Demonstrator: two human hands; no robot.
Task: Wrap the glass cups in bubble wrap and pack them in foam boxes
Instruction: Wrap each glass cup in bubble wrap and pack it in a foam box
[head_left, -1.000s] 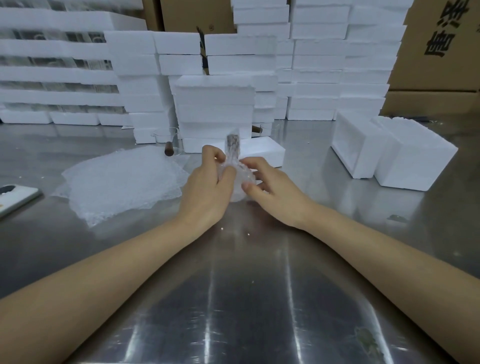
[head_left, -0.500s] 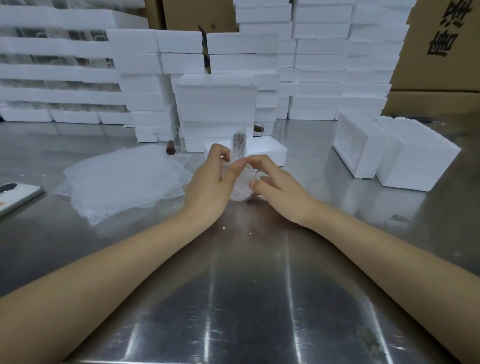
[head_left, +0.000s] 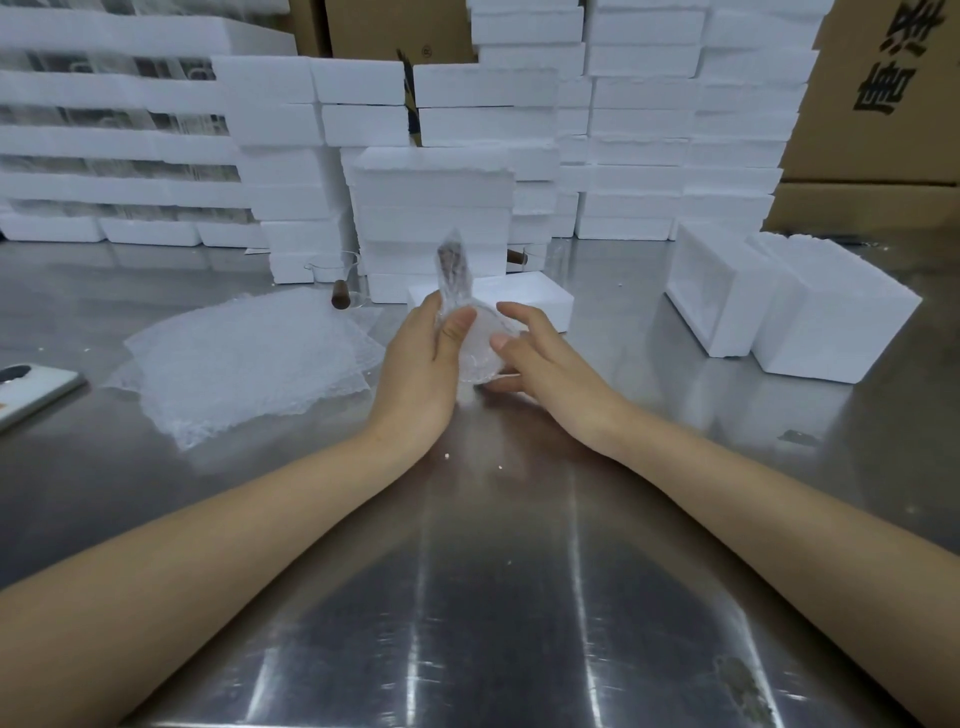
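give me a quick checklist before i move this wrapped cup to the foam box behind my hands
1. Cup body covered: ok, the wrapped cup shows bubble wrap all over its visible side.
2. Handle covered: ok, wrap runs up over the handle.
3. Firm hold: ok, left hand and right hand both grip it.
4. Loose end tucked: cannot tell, the hands hide the underside.
5. Foam box open and empty: cannot tell, its inside is not visible.
6. Bubble wrap sheets ready for the next cup: ok, piled to the left.
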